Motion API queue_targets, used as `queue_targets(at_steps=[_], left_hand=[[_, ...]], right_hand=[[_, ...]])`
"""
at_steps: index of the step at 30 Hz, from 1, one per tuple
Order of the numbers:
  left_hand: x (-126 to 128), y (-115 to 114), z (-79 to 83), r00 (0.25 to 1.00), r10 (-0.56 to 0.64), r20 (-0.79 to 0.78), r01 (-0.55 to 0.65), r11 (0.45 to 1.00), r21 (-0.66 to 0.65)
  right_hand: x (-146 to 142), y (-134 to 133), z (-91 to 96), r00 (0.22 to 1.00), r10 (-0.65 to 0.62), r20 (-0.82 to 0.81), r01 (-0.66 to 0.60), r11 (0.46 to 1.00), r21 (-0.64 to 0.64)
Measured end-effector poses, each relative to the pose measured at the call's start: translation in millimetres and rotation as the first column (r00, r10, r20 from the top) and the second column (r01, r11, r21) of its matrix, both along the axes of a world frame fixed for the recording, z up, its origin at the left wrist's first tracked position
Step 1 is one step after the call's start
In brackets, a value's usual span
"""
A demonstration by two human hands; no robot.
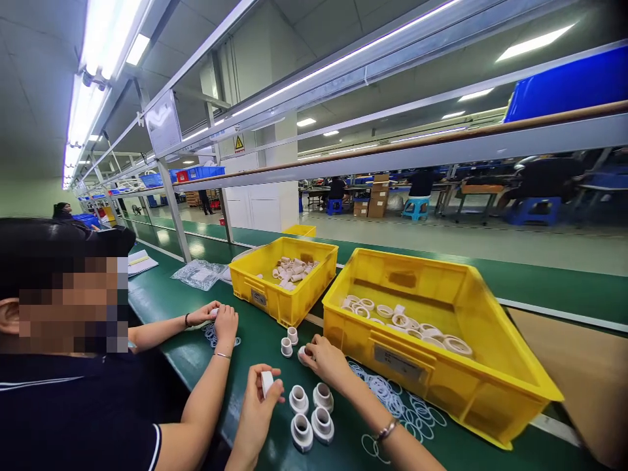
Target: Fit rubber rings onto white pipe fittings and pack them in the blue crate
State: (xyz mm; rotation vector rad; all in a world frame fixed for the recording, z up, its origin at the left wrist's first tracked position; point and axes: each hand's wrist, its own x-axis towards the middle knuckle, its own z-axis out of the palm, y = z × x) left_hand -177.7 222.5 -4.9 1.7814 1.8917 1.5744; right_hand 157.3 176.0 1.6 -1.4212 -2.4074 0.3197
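Note:
My left hand (259, 404) is closed around a white plastic ring (267, 382), held on edge between thumb and fingers. To the right, my right hand (326, 361) pinches a white plastic fitting (302, 355), mostly covered by my fingers, at the table surface. Two small white flanged fittings (286, 347) stand just beyond it. Nearer me, several larger white flanged fittings (301, 432) stand upright in a cluster between my forearms. Thin pale rings (392, 399) lie loose in a pile under and beside my right forearm.
A large yellow bin (471, 392) holds white rings; a smaller yellow bin (255, 281) holds white tubular pieces. On my left a co-worker (73, 412) handles a small white part over thin rings. A clear plastic bag (199, 273) lies farther back, and cardboard (579, 373) at right.

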Motion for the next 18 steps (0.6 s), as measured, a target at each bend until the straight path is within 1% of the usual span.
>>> queue_targets(at_steps=[4, 7, 11, 13, 14, 16, 18], left_hand=[[1, 0, 0.9, 1.0, -0.019, -0.022, 0.02, 0.999, 0.033], [2, -1, 5.9, 0.998, -0.051, -0.036, 0.053, 0.997, 0.048], [0, -3, 22.3, 0.996, -0.081, -0.026, 0.082, 0.995, 0.05], [6, -7, 31.5, 0.996, -0.093, -0.002, 0.093, 0.995, 0.046], [14, -11, 34.1, 0.995, -0.1, 0.014, 0.099, 0.994, 0.042], [43, -23, 32.0, 0.992, -0.114, 0.051, 0.112, 0.993, 0.03], [85, -38, 19.0, 0.988, -0.121, 0.097, 0.12, 0.993, 0.016]], right_hand=[[14, -10, 8.8, 0.999, 0.005, 0.032, -0.005, 1.0, -0.015], [24, -19, 14.3, 1.0, 0.001, 0.007, -0.001, 1.0, -0.019], [33, -32, 12.1, 0.997, -0.014, -0.073, 0.012, 1.0, -0.026], [35, -36, 7.7, 0.994, -0.028, -0.109, 0.024, 0.999, -0.033], [36, -38, 5.3, 0.992, -0.033, -0.124, 0.028, 0.999, -0.038], [36, -41, 1.1, 0.988, -0.039, -0.151, 0.033, 0.998, -0.045], [36, -42, -1.6, 0.984, -0.043, -0.173, 0.035, 0.998, -0.051]])
